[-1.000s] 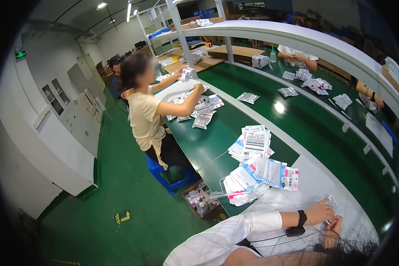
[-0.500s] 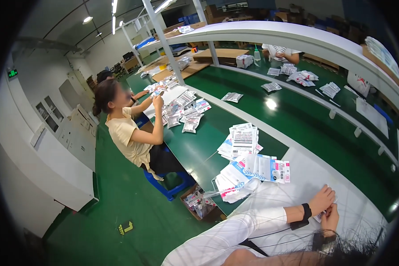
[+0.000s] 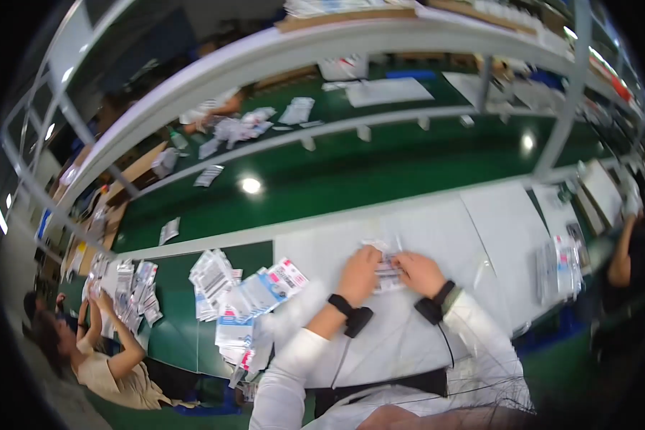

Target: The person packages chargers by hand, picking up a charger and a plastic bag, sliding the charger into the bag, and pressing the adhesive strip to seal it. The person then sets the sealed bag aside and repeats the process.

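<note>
— Where was the small packet (image 3: 387, 271)?

— It lay on the white mat (image 3: 480, 222), right in front of the person, between both hands.

— Who held it?

— The left hand (image 3: 358, 274) pinched its left side. The right hand (image 3: 417, 272) pinched its right side, though the picture was blurry there.

— What was nearby?

— A pile of packets (image 3: 247, 294) sat on the green table (image 3: 351, 175), just left of the mat.
</note>
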Demonstrator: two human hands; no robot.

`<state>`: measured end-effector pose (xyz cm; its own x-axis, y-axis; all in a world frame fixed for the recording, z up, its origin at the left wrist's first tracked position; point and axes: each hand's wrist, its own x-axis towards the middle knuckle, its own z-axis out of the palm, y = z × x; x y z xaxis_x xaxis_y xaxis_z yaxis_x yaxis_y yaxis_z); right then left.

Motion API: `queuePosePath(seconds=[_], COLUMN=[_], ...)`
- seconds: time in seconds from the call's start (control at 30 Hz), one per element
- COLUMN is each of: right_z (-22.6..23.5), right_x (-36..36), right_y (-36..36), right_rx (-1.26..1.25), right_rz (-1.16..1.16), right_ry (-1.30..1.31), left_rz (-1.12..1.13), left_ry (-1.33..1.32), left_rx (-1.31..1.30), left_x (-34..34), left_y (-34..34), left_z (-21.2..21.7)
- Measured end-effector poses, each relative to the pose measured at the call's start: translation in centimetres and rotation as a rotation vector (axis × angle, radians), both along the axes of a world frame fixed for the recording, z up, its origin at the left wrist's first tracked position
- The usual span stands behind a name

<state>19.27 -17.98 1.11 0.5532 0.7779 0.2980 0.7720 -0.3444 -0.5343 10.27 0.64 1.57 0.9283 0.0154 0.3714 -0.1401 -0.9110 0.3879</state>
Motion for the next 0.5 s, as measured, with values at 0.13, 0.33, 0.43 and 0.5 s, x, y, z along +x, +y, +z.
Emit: queuePosePath(seconds=[0.13,0.33,0.43,0.5], right_z=[2.3,1.5,2.0,2.8], right_x=[0.7,1.7,0.9,1.3], right_y=[-1.2,-3.3,-3.2,-2.3], right_rx=[-0.063,-0.05,-0.124,-0.187], right_rz=[0.04,0.218,0.262,0.281], right_ry=[-0.064,-0.189,-0.22,-0.261], left_rz=[-0.078,-0.14,-0.134,-0.134], left_ry=[-0.059,0.001,-0.003,0.11], left_rx=[-0.044,0.171,0.309,0.343], left_x=[-2.7,-4.3,-5.5,-5.4], left_y=[0.6,2.4,2.8,3.0], left_z=[1.3,-0.4,0.0,-0.5])
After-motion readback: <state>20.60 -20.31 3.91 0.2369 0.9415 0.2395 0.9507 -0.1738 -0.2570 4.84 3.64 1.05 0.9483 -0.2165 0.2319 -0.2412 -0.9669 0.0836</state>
